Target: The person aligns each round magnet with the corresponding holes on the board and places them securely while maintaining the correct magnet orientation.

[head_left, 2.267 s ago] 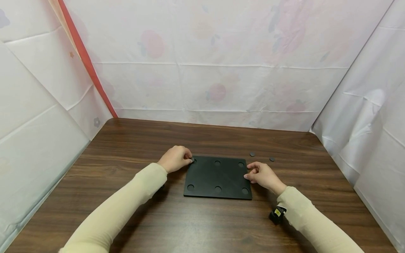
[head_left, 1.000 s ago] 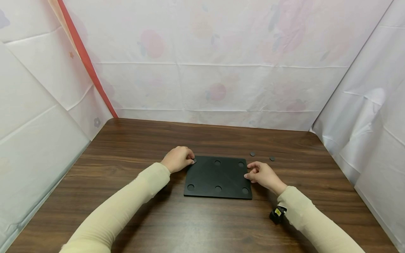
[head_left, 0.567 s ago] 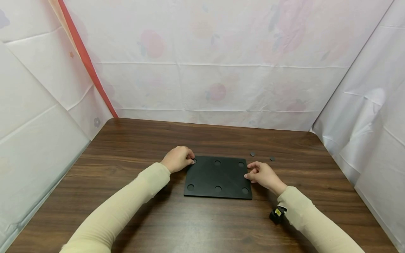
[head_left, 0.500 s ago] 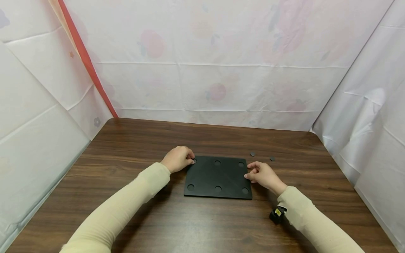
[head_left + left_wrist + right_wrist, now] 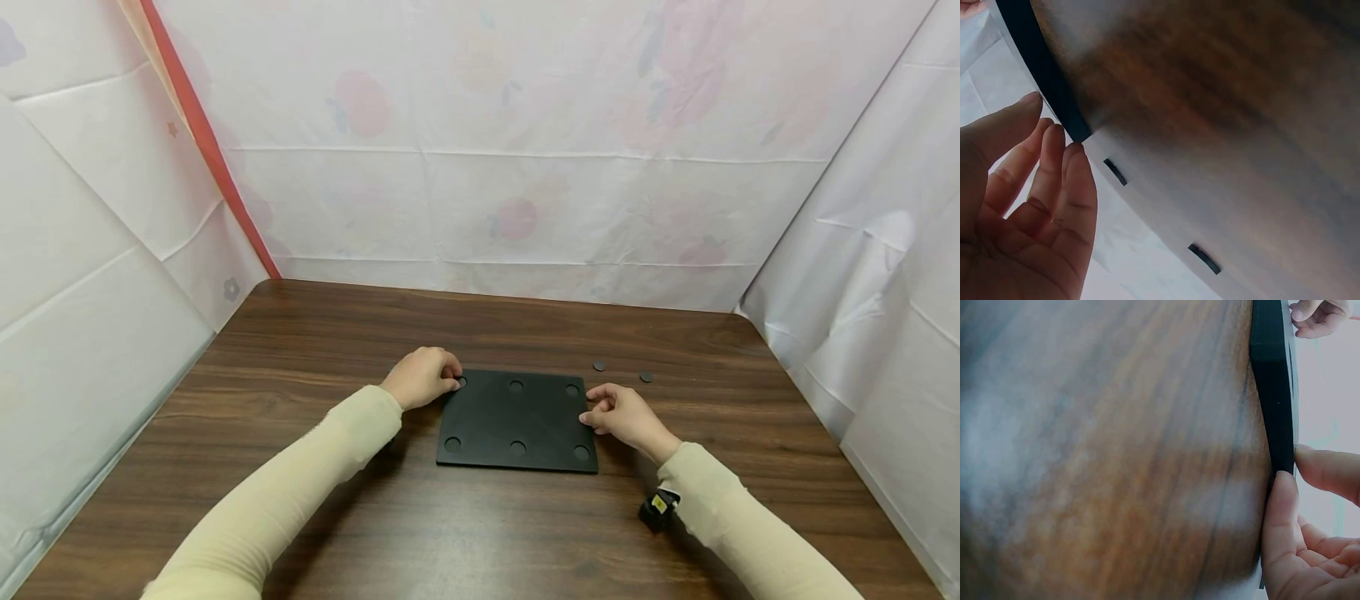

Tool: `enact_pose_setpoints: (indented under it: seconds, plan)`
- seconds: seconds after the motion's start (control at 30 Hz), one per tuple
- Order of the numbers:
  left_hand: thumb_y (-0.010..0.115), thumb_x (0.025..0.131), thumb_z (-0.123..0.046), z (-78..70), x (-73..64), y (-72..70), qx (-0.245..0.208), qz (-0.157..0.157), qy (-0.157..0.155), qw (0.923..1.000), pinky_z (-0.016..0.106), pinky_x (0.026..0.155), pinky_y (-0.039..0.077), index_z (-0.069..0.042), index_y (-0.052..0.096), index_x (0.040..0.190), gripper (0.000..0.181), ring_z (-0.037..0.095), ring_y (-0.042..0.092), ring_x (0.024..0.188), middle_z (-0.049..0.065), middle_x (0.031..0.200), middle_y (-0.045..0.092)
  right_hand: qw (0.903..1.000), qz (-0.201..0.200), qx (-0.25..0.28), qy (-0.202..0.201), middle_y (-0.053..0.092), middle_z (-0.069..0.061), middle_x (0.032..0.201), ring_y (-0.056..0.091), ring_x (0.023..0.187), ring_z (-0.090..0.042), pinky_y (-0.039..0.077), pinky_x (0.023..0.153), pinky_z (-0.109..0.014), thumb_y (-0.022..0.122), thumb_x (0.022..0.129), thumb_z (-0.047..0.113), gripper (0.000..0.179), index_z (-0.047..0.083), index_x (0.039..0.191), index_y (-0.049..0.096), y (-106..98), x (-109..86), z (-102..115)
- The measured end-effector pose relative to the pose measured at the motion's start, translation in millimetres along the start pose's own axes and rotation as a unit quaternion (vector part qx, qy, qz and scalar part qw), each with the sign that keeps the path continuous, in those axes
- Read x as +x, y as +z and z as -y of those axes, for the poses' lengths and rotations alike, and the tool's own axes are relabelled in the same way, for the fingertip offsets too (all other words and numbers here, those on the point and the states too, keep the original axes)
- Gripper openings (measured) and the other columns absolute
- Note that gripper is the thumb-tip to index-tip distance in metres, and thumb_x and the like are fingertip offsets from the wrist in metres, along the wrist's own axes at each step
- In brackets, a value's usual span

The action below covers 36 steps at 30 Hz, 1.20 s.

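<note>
A black rectangular plate (image 5: 517, 417) with round recesses along its near and far edges lies on the table. At its far left corner my left hand (image 5: 420, 378) has thumb and fingers curled round a small dark disc (image 5: 462, 382) in the recess, mostly covered by the fingertips. In the left wrist view the thumb (image 5: 1019, 119) touches the plate's top. My right hand (image 5: 626, 419) holds the plate's right edge. The right wrist view has the thumb (image 5: 1329, 470) at the upper rim and the index finger (image 5: 1282, 509) against the side.
Two loose dark discs lie on the wooden table (image 5: 480, 533) beyond the plate's far right corner: one disc (image 5: 598, 366) and, further right, another disc (image 5: 646, 377). A small black device (image 5: 657, 510) sits at the right wrist. White printed cloth (image 5: 480, 167) hangs behind the table.
My left hand has moved slightly right, bringing the small disc from beside the corner into the far left recess. Since about a second ago it stays there. The right hand keeps its place.
</note>
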<state>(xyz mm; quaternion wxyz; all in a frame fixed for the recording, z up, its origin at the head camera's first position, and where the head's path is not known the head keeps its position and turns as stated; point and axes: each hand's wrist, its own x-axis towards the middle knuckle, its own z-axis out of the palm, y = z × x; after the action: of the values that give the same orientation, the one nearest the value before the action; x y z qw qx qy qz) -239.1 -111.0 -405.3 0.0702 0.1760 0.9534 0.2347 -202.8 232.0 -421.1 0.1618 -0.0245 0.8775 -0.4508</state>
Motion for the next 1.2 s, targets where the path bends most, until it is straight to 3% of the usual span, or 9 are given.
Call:
enact_pose_setpoints:
  seconds: [0.27,0.57,1.0,1.2]
  plan:
    - [0.07,0.091,-0.019,3.9,-2.6,-8.1,-0.028,-0.02,0.007,0.9994,0.034,0.078,0.054,-0.011,0.071,0.112,0.022,0.014,0.063,0.087,0.001,0.099,0.069,1.0,-0.001,0.0,0.001,0.062,-0.008,0.085,0.064,0.075,-0.015,0.057,0.073,-0.033,0.069,0.091,0.011,0.047,-0.005,0.131,0.051,-0.3,-0.8,0.2]
    - [0.07,0.091,-0.022,9.6,-11.0,-24.0,-0.053,-0.041,-0.007,0.9977,0.039,0.084,0.054,-0.009,0.068,0.119,0.031,0.019,0.065,0.096,0.004,0.107,0.069,1.0,0.001,0.006,0.001,0.061,-0.009,0.087,0.064,0.077,-0.016,0.058,0.074,-0.034,0.069,0.091,0.012,0.047,-0.005,0.131,0.051,-0.2,-0.2,0.4]
    - [0.069,0.093,-0.028,34.7,-25.2,-40.4,-0.057,-0.072,-0.021,0.9956,0.048,0.095,0.05,-0.009,0.06,0.131,0.044,0.028,0.06,0.114,0.009,0.126,0.063,1.0,0.001,0.006,-0.002,0.062,-0.008,0.086,0.064,0.076,-0.015,0.058,0.074,-0.034,0.069,0.091,0.011,0.046,-0.005,0.13,0.052,-0.3,0.2,0.1]
    - [0.068,0.093,-0.028,50.2,-31.6,-47.6,-0.051,-0.071,-0.032,0.9957,0.051,0.097,0.048,-0.007,0.057,0.133,0.047,0.032,0.058,0.117,0.014,0.128,0.061,1.0,0.002,0.007,-0.003,0.062,-0.009,0.086,0.064,0.076,-0.016,0.058,0.074,-0.033,0.069,0.091,0.012,0.046,-0.005,0.131,0.051,-0.4,0.3,-0.3]
